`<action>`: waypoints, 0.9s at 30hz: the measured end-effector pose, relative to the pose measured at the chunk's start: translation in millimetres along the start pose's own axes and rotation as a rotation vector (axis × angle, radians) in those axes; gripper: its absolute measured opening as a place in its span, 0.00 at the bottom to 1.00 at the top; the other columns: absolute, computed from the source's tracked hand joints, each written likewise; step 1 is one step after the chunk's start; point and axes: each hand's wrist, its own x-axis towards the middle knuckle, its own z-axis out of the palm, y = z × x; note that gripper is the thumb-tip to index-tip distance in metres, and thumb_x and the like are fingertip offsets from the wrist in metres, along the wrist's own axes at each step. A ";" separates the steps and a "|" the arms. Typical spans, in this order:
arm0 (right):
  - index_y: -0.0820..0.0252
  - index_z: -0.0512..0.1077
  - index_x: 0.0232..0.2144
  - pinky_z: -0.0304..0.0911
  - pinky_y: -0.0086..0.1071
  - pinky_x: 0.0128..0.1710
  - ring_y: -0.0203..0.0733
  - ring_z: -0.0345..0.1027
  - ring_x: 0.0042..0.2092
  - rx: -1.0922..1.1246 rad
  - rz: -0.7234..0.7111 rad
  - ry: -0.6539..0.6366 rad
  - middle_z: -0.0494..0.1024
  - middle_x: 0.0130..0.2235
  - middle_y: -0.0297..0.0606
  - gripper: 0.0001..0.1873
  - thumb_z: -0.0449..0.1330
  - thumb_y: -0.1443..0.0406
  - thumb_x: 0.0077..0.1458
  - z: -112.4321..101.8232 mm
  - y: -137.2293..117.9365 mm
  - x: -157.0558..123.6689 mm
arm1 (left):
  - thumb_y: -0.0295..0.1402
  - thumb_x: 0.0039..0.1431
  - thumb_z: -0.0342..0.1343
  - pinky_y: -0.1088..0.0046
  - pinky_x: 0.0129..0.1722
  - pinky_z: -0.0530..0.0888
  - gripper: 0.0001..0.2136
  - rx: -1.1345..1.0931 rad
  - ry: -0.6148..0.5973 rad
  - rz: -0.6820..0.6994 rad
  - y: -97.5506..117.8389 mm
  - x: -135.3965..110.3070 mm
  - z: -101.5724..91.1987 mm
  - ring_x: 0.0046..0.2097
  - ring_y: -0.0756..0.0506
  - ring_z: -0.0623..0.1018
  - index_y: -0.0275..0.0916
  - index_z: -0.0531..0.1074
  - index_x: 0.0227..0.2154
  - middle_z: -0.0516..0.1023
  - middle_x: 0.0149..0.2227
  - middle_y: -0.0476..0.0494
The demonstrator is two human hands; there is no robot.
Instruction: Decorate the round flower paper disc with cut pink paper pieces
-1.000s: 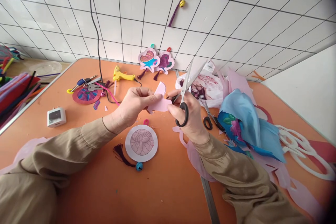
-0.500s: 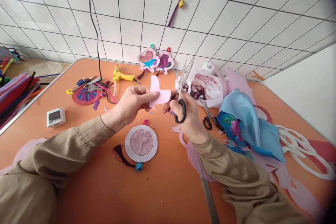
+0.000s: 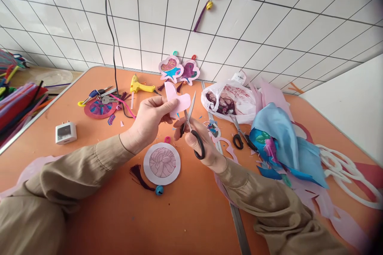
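Trimming paper [image 3: 181, 104], apparently, with scissors [image 3: 190, 109] beside its edge.

Pinching the paper in the left hand [image 3: 149, 117], thumb on top, raised above the table [image 3: 149, 223] beyond the round medallion [image 3: 162, 165]. Gripping the scissors by their black handles in the right hand [image 3: 203, 139], blades parted; hard to tell from this angle whether touching the paper. Probably partway through a shaping cut, so calling for a steady left-hand pinch and blades brought squarely onto the outline. Farther out, on the bag [image 3: 247, 107], reddish print, and above it a white tag [image 3: 238, 77], both unreadable.
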 end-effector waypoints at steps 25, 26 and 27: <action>0.55 0.63 0.32 0.61 0.34 0.30 0.38 0.66 0.27 0.081 -0.039 0.028 0.66 0.27 0.31 0.26 0.58 0.40 0.58 4.8 -2.9 1.7 | 0.34 0.57 0.66 0.75 0.28 0.75 0.14 -0.146 -0.013 -0.110 -8.1 -9.1 5.9 0.23 0.51 0.77 0.32 0.75 0.21 0.78 0.22 0.43; 0.55 0.63 0.33 0.61 0.34 0.29 0.38 0.66 0.27 0.080 -0.044 0.028 0.66 0.26 0.31 0.26 0.58 0.40 0.58 4.9 -3.1 1.8 | 0.35 0.57 0.66 0.75 0.28 0.75 0.14 -0.144 -0.019 -0.109 -8.1 -9.5 5.9 0.23 0.51 0.77 0.32 0.75 0.20 0.78 0.22 0.44; 0.55 0.64 0.33 0.60 0.34 0.29 0.38 0.65 0.27 0.076 -0.044 0.028 0.66 0.26 0.31 0.26 0.58 0.40 0.58 4.9 -3.3 1.9 | 0.35 0.57 0.66 0.75 0.28 0.75 0.14 -0.139 -0.028 -0.107 -8.1 -9.9 5.8 0.23 0.51 0.77 0.33 0.75 0.20 0.78 0.22 0.44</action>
